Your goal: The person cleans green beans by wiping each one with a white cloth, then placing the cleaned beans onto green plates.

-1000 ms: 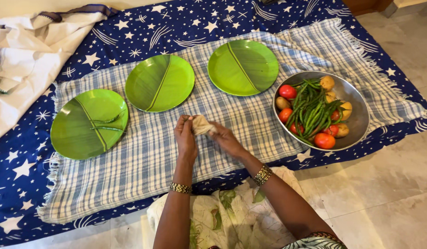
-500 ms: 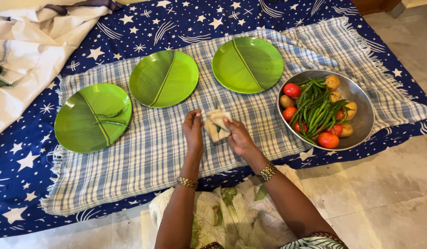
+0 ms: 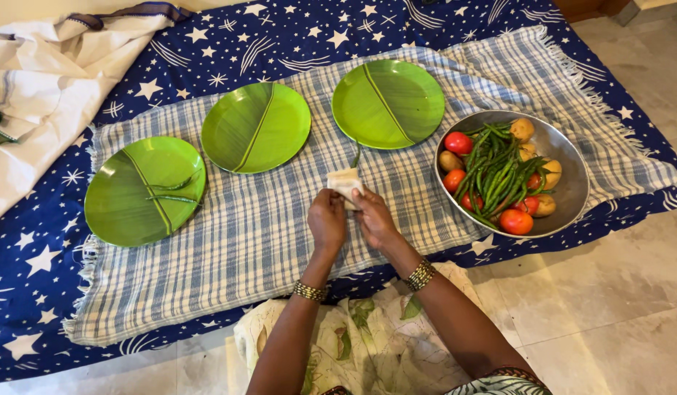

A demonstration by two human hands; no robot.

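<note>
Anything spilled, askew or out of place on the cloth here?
Nothing spilled. Only the left green plate holds chillies; the other two are bare. Both hands hold a small cloth with a chilli poking out.

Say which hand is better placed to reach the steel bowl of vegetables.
Right. The right hand is on the bowl's side; the left hand is farther, and both grip the small cloth.

Both hands [image 3: 351,218] pinching a small beige cloth [image 3: 343,180], green chilli [image 3: 357,155] poking out, checked cloth [image 3: 243,234] beneath
</note>
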